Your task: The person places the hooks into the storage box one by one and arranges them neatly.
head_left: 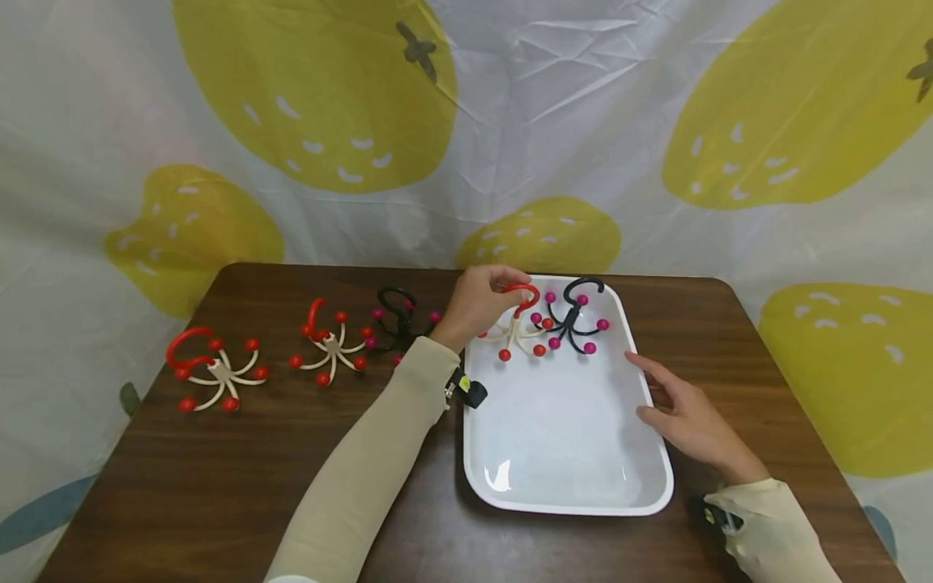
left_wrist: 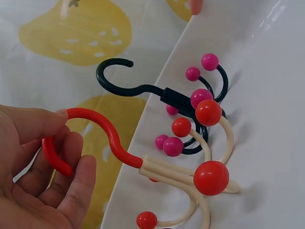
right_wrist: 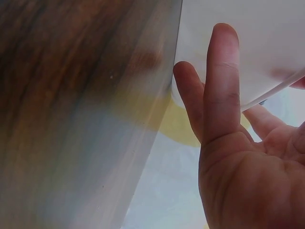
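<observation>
Indoors, a dark brown wood-grain table (head_left: 219, 494) with rounded far corners carries a white tray (head_left: 568, 453); dull sheen on the wood just in front of the tray. Behind the tray, a pale cloth (head_left: 561, 129), creased, printed with big yellow fruit (head_left: 313, 97). Left hand (head_left: 475, 301) at the tray's far left corner, thumb and fingers clamped on the red hook of a cream hanger (head_left: 515, 330). That hanger's red-tipped legs are within the tray, at its far end; cannot tell whether they bear on the tray floor. Just beside it in the tray, a black hanger (head_left: 571, 321) with pink tips. Right hand (head_left: 683, 417) at the tray's right rim, fingers apart and fairly straight; firmness of contact cannot be told. Left wrist view shows the curled fingers below the hook, mostly hidden in the head view, and the black hook reaching past the tray's far rim. Right wrist view gives two long fingers extended by the tray's outer side, tucked away in the head view. Head view alone gives the row left of the tray: second black hanger (head_left: 402, 325) nearest, then a middle cream hanger (head_left: 332, 345), then an outermost cream hanger (head_left: 221, 373).
</observation>
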`<action>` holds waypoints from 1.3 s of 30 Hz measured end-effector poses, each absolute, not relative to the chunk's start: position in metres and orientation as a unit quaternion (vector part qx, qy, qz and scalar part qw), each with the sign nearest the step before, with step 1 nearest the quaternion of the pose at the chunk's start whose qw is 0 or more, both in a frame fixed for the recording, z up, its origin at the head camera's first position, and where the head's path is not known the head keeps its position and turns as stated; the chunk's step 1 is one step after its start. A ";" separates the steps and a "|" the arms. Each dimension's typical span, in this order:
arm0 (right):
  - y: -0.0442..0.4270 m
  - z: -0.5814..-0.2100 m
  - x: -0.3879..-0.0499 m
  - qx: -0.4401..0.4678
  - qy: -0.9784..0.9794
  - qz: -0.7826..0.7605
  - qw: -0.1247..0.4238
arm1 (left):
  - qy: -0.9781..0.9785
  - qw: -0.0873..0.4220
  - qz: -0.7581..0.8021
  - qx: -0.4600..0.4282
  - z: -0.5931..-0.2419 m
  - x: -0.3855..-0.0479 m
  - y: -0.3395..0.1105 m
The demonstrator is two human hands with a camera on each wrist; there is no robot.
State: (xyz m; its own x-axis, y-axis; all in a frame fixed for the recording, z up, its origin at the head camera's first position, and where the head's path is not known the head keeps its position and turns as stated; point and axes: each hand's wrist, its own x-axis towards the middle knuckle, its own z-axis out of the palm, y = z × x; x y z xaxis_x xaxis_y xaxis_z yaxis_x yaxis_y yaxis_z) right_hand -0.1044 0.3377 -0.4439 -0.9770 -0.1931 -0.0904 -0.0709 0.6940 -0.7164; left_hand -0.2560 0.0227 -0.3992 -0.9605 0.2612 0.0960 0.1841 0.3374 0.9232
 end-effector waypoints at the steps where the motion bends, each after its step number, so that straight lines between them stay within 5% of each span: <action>1: 0.338 -0.444 -0.104 -0.071 0.916 -0.386 0.080 | 0.818 0.036 0.559 0.135 -0.400 -0.256 0.022; 8: 0.337 -0.444 -0.106 -0.077 0.915 -0.389 0.076 | 0.814 0.046 0.563 0.134 -0.402 -0.255 0.023; 39: 0.341 -0.446 -0.105 -0.086 0.916 -0.386 0.067 | 0.771 -0.052 0.606 0.188 -0.372 -0.223 -0.019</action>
